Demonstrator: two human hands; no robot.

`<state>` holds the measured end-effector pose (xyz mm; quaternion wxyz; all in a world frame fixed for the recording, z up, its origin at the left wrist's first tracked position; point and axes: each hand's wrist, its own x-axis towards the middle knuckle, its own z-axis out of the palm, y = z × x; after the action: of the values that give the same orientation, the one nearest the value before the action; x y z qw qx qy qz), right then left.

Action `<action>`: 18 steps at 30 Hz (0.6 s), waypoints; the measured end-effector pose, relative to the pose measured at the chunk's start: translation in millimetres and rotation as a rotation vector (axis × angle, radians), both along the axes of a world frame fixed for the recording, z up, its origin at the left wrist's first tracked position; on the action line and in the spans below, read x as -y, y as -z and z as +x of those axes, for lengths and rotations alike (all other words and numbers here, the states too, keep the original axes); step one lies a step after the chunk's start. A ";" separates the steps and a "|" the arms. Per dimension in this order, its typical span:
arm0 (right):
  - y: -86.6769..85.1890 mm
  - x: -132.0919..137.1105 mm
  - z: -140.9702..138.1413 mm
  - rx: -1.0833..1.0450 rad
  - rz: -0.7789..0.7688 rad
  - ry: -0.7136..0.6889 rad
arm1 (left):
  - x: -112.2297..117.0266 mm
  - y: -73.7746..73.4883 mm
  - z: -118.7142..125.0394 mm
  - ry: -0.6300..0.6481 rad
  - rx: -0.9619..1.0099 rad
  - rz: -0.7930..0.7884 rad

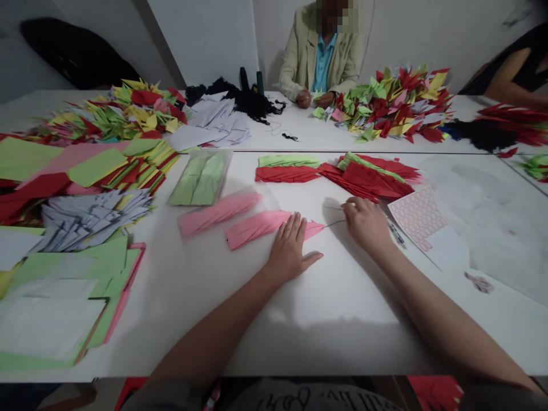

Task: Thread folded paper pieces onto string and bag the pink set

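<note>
Pink folded-paper stack (257, 229) runs crosswise, tip toward the right hand (366, 224), which pinches black thread (336, 222). Left hand (289, 248) rests flat on it; hands apart.

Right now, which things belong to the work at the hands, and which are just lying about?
In hand: left hand on pink folded paper; right hand at dark thread.
Lying about: red folded paper strips, pen, pink-printed sheet.

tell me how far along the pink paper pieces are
Looks done: the heaps of folded paper pieces across the table. In hand: the left hand presses a pink folded bundle, and the right hand holds a dark thread. Left: a second pink bundle and the red stacks lie untouched.
</note>
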<state>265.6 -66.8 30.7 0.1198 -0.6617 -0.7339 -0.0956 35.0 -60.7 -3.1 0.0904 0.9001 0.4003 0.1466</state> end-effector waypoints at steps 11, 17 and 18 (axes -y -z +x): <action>42.8 5.4 -51.5 -0.217 -0.179 -0.450 | 14.9 1.2 -8.6 -0.050 0.000 0.032; 32.3 7.0 -58.8 -0.003 -0.125 -0.427 | 28.8 -4.2 -14.7 -0.129 -0.173 0.069; 29.8 7.0 -61.8 0.023 -0.113 -0.421 | 28.9 -5.5 -14.7 -0.132 -0.193 0.077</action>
<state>203.8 -73.8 0.9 0.0914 -0.4982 -0.8615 -0.0348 20.2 -89.6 2.4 0.0068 0.8845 0.4595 0.0803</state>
